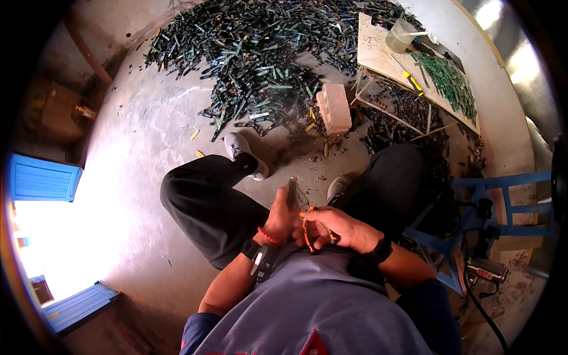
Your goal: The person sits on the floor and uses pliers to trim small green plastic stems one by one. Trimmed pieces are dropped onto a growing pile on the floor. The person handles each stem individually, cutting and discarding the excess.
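Left hand [281, 214] sits close beside right hand [342, 226]; right fingers [320, 242] apparently curled inward.

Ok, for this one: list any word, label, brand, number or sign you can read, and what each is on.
Words aren't copied out here; lettering shows only at these spots:
Grey shirt: red lettering, cut off by the lower edge, near a red emblem.
Silver cylinder at right: red marking, too small to read surely.
Orange-handled tool: none visible.

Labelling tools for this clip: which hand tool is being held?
The orange-handled tool, gripped in the right hand. The yellow-and-black screwdriver, by contrast, lies untouched on the pale tabletop.
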Demonstrator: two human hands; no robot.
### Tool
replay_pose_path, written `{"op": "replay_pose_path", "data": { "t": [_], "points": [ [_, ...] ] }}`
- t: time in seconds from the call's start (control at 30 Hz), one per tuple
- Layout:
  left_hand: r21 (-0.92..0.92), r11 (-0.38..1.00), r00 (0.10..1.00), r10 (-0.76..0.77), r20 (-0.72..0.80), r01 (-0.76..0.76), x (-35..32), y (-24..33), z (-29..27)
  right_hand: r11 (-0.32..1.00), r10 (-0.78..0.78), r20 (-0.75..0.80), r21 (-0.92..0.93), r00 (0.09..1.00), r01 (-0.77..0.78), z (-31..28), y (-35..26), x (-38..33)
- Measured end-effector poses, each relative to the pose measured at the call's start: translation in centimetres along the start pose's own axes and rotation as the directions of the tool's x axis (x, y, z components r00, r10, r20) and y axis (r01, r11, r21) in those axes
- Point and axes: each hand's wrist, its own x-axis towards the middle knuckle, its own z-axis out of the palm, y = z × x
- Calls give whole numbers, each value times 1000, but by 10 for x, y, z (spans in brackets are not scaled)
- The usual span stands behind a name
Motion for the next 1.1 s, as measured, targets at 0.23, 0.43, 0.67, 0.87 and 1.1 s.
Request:
{"op": "replay_pose_path", "data": {
  "t": [0.23, 0.43, 0.67, 0.87, 1.1],
  "points": [
    [-30, 997, 998, -68, -8, 68, 5, -2, -6, 1000, -11, 76, 28, 997, 9, -2, -4, 0],
    [-50, 997, 998, -55, 23, 56, 4, 0, -2, 1000, 15, 23, 26, 1000, -16, -3, -2, 2],
    [68, 998, 1000, -1, -13, 2, 23, -11, -18, 997, 16, 24, 72, 1000, -18, -5, -2, 5],
    [60, 998, 998, 17, 55, -20, 14, -8, -10, 999, -44, -12, -23, 999, 44, -5, -7, 0],
    [-23, 1000, 999, -20, 51, 21, -2, -2, 4, 984, -37, -128, -178, 991, 13, -8, -6, 3]
  ]
}}
